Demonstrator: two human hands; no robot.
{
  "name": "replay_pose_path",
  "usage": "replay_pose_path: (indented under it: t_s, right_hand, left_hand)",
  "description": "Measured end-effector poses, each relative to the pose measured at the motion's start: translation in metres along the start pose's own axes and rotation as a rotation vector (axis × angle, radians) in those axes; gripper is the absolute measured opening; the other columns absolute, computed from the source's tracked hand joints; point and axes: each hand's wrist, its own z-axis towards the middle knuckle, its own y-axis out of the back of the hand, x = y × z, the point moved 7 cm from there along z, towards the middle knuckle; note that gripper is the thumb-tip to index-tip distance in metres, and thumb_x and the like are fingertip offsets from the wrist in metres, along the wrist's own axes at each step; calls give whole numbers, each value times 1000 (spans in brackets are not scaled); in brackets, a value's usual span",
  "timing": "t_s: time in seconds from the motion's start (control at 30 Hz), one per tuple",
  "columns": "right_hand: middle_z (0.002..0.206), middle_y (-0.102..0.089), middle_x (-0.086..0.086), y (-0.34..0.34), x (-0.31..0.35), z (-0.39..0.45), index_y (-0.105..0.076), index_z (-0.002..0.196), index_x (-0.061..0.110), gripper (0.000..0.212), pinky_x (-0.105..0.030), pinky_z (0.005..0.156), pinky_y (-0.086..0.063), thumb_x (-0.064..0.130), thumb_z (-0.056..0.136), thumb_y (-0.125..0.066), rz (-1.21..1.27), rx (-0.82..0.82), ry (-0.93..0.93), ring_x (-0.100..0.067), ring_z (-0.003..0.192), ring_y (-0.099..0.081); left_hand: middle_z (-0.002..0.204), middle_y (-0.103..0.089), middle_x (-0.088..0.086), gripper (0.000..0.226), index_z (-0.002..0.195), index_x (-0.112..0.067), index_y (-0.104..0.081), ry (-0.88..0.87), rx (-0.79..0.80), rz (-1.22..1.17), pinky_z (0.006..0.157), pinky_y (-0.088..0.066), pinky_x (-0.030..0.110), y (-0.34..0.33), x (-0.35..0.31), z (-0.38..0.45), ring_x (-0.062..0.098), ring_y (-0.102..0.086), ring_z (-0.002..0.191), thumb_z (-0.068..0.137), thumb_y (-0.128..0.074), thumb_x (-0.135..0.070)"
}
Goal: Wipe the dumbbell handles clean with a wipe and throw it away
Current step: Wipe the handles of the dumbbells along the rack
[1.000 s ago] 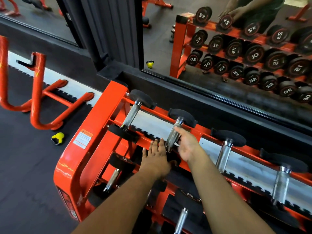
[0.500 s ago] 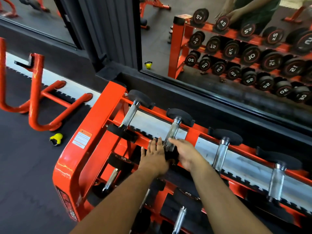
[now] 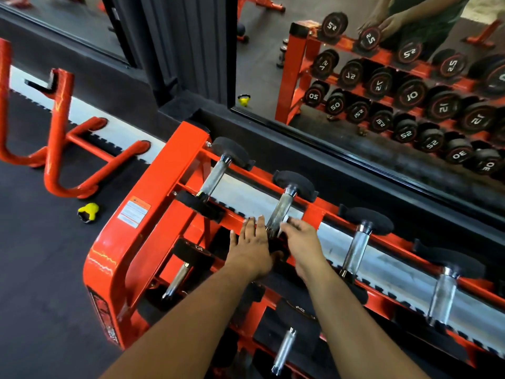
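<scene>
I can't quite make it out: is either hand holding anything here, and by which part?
The right hand seems to pinch a small white wipe against the dumbbell handle, near its lower end. The left hand lies flat beside it, gripping nothing.

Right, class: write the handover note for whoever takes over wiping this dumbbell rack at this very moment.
Left hand: fingers straight, resting flat beside the near end of the second knurled steel dumbbell handle on the orange rack.
Right hand: at that handle's near end; a scrap of white wipe shows at its fingertips, grip unclear.
Done: cannot tell which handles are clean.
Left: finish the handles, then bin the wipe; no bin in view.
</scene>
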Motion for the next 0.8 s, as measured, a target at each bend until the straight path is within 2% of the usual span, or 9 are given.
replay_pose_path:
  t_s: [0.07, 0.2, 0.3, 0.37, 0.53, 0.6, 0.7, 0.77, 0.8]
  right_hand:
    - [93, -75, -6, 2, 17, 11, -72, 99, 14, 12, -36, 76, -56, 16, 97, -61, 63, -58, -11, -28, 91, -70]
    - [106, -71, -6, -5, 34, 22, -69, 101, 21, 8, -44, 93, -52, 23, 96, -63, 270, -59, -108, -26, 101, -65]
    - [102, -71, -5, -10, 25, 4, -67, 105, 21, 10, -34, 71, -47, 20, 99, -59, 157, 10, -105, -19, 91, -64]
    - [96, -69, -1, -13, 32, 0, -67, 109, 18, 14, -29, 65, -42, 16, 100, -56, 69, 37, -49, -15, 85, -61]
    - [82, -59, 0, -7, 60, 16, -64, 107, 12, 18, -17, 52, -41, 15, 103, -47, -97, -94, 131, -13, 70, -51]
    - [83, -65, 1, -8, 40, 7, -68, 109, 14, 23, -23, 62, -48, 17, 103, -46, -199, -39, 143, -19, 75, -60]
    - [97, -76, 2, -12, 1, -17, -72, 109, 21, 25, -39, 88, -57, 14, 101, -49, -211, 88, 55, -19, 95, -71]
    - [94, -76, -1, -13, 6, -15, -73, 104, 21, 23, -47, 85, -59, 15, 99, -51, -156, 57, 59, -23, 94, -72]
    - [93, -75, -1, -12, 13, -9, -72, 102, 20, 21, -43, 75, -58, 16, 100, -51, -89, 11, 54, -22, 91, -70]
  left_hand:
    - [169, 21, 7, 99, 158, -18, 23, -2, 3, 16, 125, 8, 54, -1, 0, -1, 22, 22, 154, 100, -46, -58]
    - [169, 21, 7, 100, 159, -18, 22, 2, -6, -9, 125, 8, 54, 1, 0, -1, 21, 23, 154, 99, -47, -60]
    - [169, 21, 7, 100, 159, -18, 21, -11, -14, -13, 125, 9, 54, 0, 0, -3, 22, 22, 154, 99, -47, -60]
    - [169, 18, 8, 100, 160, -18, 19, -20, -32, -19, 125, 9, 54, 1, 1, -2, 23, 20, 155, 99, -49, -60]
    - [170, 15, 7, 104, 161, -18, 17, -23, -52, -14, 125, 7, 54, 2, 1, -1, 21, 18, 156, 96, -52, -63]
    - [170, 16, 8, 102, 160, -18, 18, -27, -32, -18, 125, 8, 53, 1, 1, -1, 22, 18, 156, 98, -51, -60]
    - [170, 17, 8, 97, 159, -19, 22, -23, -33, -7, 125, 8, 53, -2, 3, 0, 23, 18, 156, 101, -51, -47]
    - [170, 17, 8, 97, 159, -20, 21, -24, -37, -14, 125, 8, 53, -1, 2, 0, 23, 18, 156, 101, -51, -48]
    - [169, 17, 7, 98, 160, -19, 20, -24, -36, -21, 125, 9, 53, -1, 2, -1, 23, 18, 156, 100, -51, -53]
